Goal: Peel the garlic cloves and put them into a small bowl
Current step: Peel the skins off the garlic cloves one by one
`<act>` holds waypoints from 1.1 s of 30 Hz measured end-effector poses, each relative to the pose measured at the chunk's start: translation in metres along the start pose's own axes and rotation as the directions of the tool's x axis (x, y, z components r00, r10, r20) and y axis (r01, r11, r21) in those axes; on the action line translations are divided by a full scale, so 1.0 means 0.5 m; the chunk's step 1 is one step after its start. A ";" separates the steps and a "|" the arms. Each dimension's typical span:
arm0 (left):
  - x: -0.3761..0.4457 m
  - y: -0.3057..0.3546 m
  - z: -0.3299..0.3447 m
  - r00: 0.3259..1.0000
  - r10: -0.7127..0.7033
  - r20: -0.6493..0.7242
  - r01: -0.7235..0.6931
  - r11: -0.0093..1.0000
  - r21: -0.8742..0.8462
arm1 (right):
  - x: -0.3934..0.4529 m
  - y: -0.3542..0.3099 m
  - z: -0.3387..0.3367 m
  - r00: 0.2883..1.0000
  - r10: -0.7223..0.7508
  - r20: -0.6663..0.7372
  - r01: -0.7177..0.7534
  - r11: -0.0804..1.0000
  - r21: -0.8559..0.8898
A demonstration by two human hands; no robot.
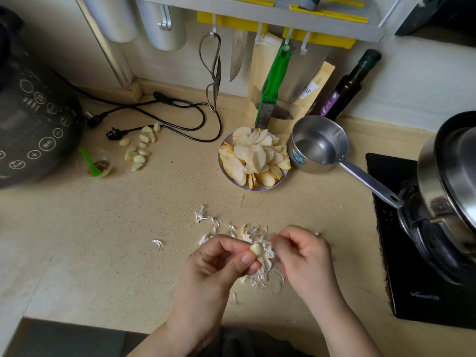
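Observation:
My left hand (219, 264) pinches a pale garlic clove (257, 248) between thumb and fingers above the beige counter. My right hand (304, 256) is closed beside it, its fingertips pinching a thin strip of papery skin (273, 240). A heap of white garlic skins (260, 269) lies under and around both hands. Several peeled cloves (140, 148) lie loose on the counter at the far left, near a small clear cup with a green spoon (96, 164).
A plate of apple slices (253, 158) and a steel saucepan (318, 148) stand behind my hands. A black cooker (31, 119) with cables is at left; a gas stove (422, 238) with a lidded pot at right. Scissors, knives and a bottle (350, 83) line the wall.

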State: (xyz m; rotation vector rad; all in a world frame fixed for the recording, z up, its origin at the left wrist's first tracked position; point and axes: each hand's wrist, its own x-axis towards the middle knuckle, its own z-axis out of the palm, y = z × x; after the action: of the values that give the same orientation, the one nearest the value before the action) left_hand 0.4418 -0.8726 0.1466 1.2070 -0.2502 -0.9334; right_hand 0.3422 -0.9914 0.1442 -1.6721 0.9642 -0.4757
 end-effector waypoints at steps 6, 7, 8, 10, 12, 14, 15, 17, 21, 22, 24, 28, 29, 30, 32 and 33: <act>0.005 0.004 -0.003 1.000 0.015 -0.013 -0.015 1.000 -0.016 | -0.026 -0.038 -0.004 0.984 -0.094 0.150 0.047 0.956 0.289; 0.006 0.005 -0.002 1.000 0.016 -0.025 -0.016 0.999 -0.029 | -0.027 -0.046 -0.001 0.983 -0.107 0.150 0.061 0.958 0.281; 0.007 0.005 0.000 0.999 -0.001 -0.041 -0.001 0.998 -0.059 | -0.028 -0.046 0.001 0.984 -0.117 0.135 0.077 0.960 0.271; 0.008 0.006 0.005 0.995 -0.067 -0.068 0.055 0.985 -0.166 | -0.031 -0.053 0.006 0.986 -0.122 0.114 0.086 0.957 0.277; 0.011 0.007 0.009 0.989 -0.124 -0.079 0.101 0.963 -0.251 | -0.034 -0.061 0.010 0.989 -0.117 0.089 0.089 0.957 0.276; 0.013 0.010 0.011 0.986 -0.142 -0.084 0.112 0.951 -0.288 | -0.035 -0.063 0.010 0.994 -0.086 0.069 0.065 0.963 0.260; 0.014 0.012 0.011 0.987 -0.139 -0.086 0.108 0.951 -0.291 | -0.036 -0.064 0.010 0.995 -0.071 0.063 0.055 0.972 0.226; 0.014 0.013 0.011 0.987 -0.125 -0.102 0.094 0.958 -0.270 | -0.037 -0.063 0.011 0.994 -0.088 0.059 0.080 0.989 0.123; 0.012 0.006 0.010 0.984 -0.118 -0.135 0.084 0.968 -0.238 | -0.036 -0.057 0.016 0.981 -0.191 0.017 0.192 0.973 -0.131; 0.011 0.005 0.010 0.983 -0.118 -0.142 0.082 0.969 -0.233 | -0.033 -0.055 0.017 0.972 -0.235 0.013 0.233 0.952 -0.200; 0.010 0.004 0.009 0.982 -0.114 -0.151 0.080 0.972 -0.219 | -0.028 -0.057 0.017 0.938 -0.347 0.007 0.328 0.880 -0.342; 0.009 0.007 0.010 0.983 -0.117 -0.142 0.090 0.979 -0.184 | -0.022 -0.062 0.020 0.889 -0.458 -0.001 0.401 0.779 -0.482; 0.009 0.008 0.010 0.983 -0.119 -0.137 0.095 0.980 -0.172 | -0.022 -0.061 0.022 0.887 -0.462 -0.005 0.400 0.773 -0.492; 0.009 0.009 0.011 0.983 -0.125 -0.132 0.102 0.980 -0.168 | -0.022 -0.058 0.023 0.885 -0.465 -0.006 0.400 0.769 -0.499; 0.009 0.012 0.012 0.981 -0.146 -0.131 0.121 0.976 -0.183 | -0.021 -0.053 0.023 0.891 -0.454 -0.007 0.392 0.777 -0.493; 0.010 0.014 0.013 0.978 -0.160 -0.130 0.133 0.971 -0.199 | -0.018 -0.049 0.022 0.897 -0.441 -0.014 0.381 0.791 -0.478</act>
State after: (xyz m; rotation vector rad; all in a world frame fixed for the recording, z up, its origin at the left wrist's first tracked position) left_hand 0.4440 -0.8802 0.1536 1.1221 0.0454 -0.9691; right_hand 0.3533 -0.9758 0.1648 -2.3406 0.8384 -0.6850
